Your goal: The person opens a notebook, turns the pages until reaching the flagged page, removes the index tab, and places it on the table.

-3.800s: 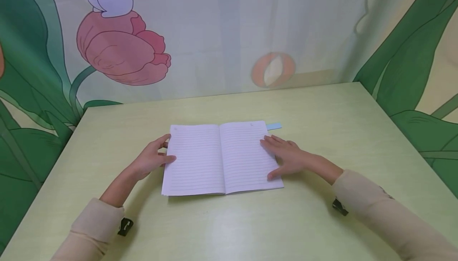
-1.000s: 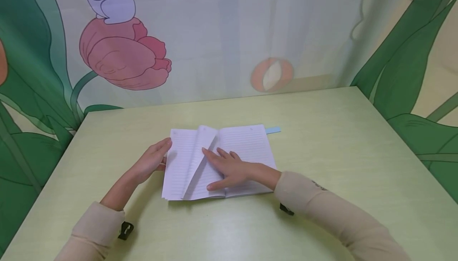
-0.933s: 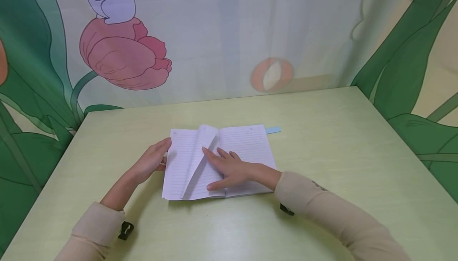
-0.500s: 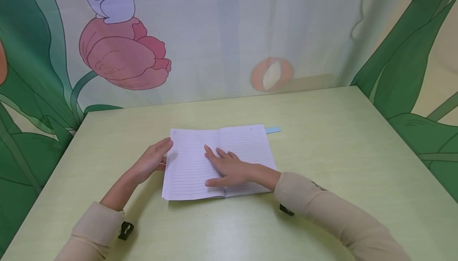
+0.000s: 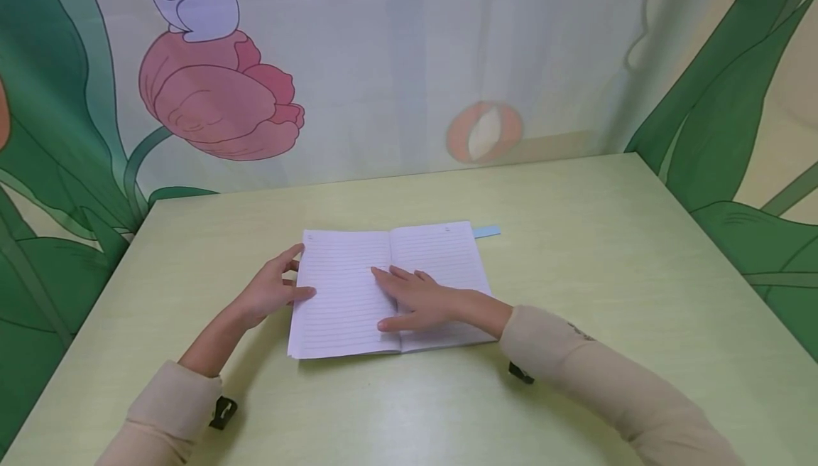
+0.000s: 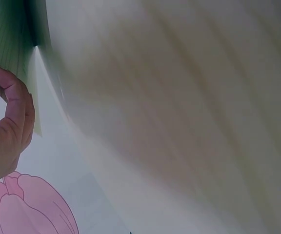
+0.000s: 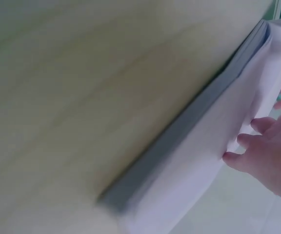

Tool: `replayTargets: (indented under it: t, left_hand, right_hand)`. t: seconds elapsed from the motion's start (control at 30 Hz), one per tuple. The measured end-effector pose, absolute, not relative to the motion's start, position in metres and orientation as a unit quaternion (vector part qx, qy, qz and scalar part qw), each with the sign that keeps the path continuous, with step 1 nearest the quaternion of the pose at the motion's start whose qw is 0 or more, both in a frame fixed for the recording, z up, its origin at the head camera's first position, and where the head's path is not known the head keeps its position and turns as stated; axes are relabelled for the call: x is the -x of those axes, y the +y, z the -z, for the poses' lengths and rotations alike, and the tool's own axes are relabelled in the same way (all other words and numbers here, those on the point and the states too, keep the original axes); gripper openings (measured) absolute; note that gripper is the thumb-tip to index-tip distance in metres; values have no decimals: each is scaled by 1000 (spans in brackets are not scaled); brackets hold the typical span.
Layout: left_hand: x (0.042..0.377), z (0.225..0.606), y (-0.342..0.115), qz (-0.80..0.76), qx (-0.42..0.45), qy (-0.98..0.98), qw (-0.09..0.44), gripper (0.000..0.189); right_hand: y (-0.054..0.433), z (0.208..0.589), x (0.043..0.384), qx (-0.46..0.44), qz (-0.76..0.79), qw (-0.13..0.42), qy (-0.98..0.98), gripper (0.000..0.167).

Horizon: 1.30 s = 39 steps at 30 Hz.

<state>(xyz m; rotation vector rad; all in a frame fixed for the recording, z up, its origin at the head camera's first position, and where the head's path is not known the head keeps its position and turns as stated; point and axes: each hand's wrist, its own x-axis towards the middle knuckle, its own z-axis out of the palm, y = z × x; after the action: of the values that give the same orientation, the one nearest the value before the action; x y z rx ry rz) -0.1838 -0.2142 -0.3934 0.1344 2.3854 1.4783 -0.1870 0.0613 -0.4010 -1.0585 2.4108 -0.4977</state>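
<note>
An open notebook [image 5: 341, 260] with lined white pages lies on the table, a light blue tab [image 5: 488, 231] sticking out at its upper right. My left hand [image 5: 268, 292] grips the notebook's left edge, thumb on top of the page. In the left wrist view, the fingers of this hand [image 6: 13, 122] bend against the notebook's underside. Spread flat, my right hand [image 5: 424, 302] rests over the fold, with its fingertips on the left page. The right wrist view shows that hand [image 7: 274, 151] on the pages, beside the notebook's thick lower edge [image 7: 184, 131].
The pale wood-look table [image 5: 575, 224] runs back to a printed curtain [image 5: 358, 61] with a pink flower and green leaves. A dark wrist device [image 5: 224, 413] hangs under the left sleeve, another dark device [image 5: 520, 374] under the right.
A lifted page near the fold has gone down flat onto the left side. My right hand has slid slightly right. My left thumb has come onto the page edge.
</note>
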Motion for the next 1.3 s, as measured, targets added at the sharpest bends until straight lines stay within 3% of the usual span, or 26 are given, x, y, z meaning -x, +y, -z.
replayTargets:
  t: [0.87,1.3]
  left_hand:
    - [183,389,-215,-503,-51,847,164,75]
    - [185,392,-215,-497,-55,850,167,74]
  right_hand:
    - [160,403,199,358,167,168,903,100]
    - [190,407,202,326,122,191,918,108]
